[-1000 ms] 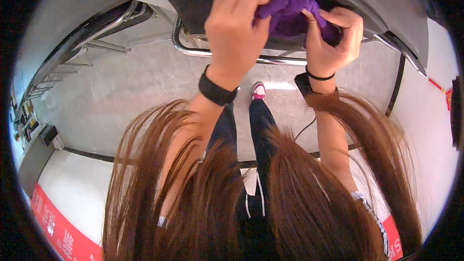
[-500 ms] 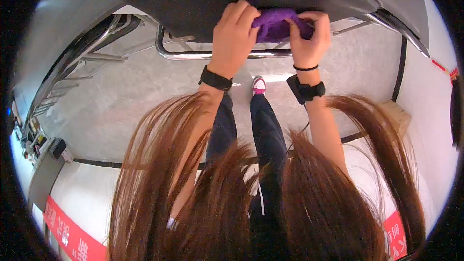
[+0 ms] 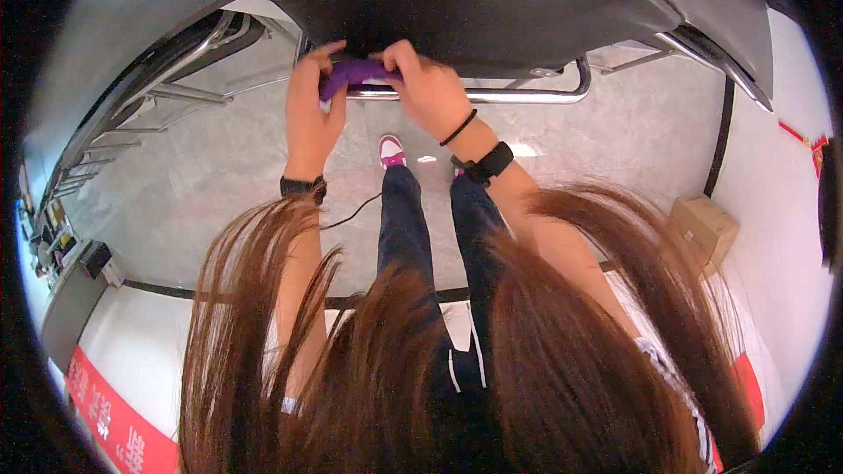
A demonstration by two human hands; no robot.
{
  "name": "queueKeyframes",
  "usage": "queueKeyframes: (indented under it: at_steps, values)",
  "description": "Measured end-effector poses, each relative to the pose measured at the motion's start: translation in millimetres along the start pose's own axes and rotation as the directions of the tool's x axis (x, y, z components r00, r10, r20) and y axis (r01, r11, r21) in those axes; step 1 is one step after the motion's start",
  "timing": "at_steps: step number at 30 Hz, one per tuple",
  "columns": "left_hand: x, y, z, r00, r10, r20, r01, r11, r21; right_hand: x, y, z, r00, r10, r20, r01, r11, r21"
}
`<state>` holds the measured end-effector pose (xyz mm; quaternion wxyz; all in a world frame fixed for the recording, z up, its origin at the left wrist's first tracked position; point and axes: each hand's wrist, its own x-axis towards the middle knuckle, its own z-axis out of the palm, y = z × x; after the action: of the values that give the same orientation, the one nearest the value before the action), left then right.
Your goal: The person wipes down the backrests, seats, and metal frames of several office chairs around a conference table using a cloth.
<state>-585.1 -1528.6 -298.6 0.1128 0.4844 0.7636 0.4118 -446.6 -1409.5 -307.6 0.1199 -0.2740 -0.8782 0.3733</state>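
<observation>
While the purple cloth [image 3: 358,73] spans between them, the left grip [image 3: 309,112] and right grip [image 3: 439,102] pinch its ends.

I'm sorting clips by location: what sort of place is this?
Likely an office or training room: a black chair ahead, what look like more chairs at left, and a red banner with writing.
</observation>
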Motion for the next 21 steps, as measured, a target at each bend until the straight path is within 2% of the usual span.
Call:
queueKeyframes:
  at_steps: [1,2,5,7,8,11,12,15,17,18,21]
  values:
    - [-9.1,5.4,-5.0,0.998,-0.031,0.058,0.034,0.998,-0.054,-2.9,-4.1,-2.6,0.995,0.037,0.097,-0.033,0.999,-0.036]
    - [-21.2,13.8,-9.0,0.980,-0.119,0.162,0.128,0.991,-0.048,-9.5,-4.9,-4.5,0.997,0.012,0.080,-0.010,1.000,-0.019]
    - [-42.6,26.2,0.8,0.975,0.099,0.200,-0.101,0.995,0.001,-35.0,4.1,-18.2,0.995,-0.102,-0.006,0.102,0.995,0.012]
    - [-51.4,36.8,15.8,0.963,0.138,0.232,-0.129,0.990,-0.056,-52.7,13.6,-31.2,0.968,-0.231,-0.100,0.233,0.972,0.008]
    - [-54.2,44.7,25.3,0.959,0.145,0.243,-0.133,0.989,-0.064,-62.9,18.0,-44.0,0.976,-0.216,-0.025,0.216,0.976,-0.003]
    - [-56.4,74.3,59.9,0.942,0.150,0.300,-0.139,0.989,-0.057,-91.9,40.0,-80.4,0.986,-0.158,0.058,0.165,0.977,-0.133]
    - [-55.7,83.4,77.4,0.947,0.174,0.269,-0.170,0.985,-0.040,-99.5,47.6,-91.0,0.985,-0.166,0.056,0.173,0.973,-0.152]
    - [-45.1,123.9,110.6,0.945,0.030,0.327,-0.012,0.998,-0.056,-118.5,63.8,-119.3,0.989,-0.129,0.072,0.140,0.972,-0.186]
    - [-37.2,144.1,132.8,0.956,0.011,0.292,-0.029,0.998,0.059,-126.0,64.8,-133.5,0.992,-0.076,0.097,0.094,0.976,-0.198]
    - [-33.9,147.6,137.9,0.962,0.000,0.272,-0.034,0.992,0.120,-125.9,60.2,-141.3,0.985,0.012,0.170,0.014,0.989,-0.150]
    - [-30.8,137.6,144.2,0.971,0.063,0.231,-0.127,0.954,0.273,-111.5,53.6,-151.8,0.974,-0.057,0.219,0.080,0.992,-0.098]
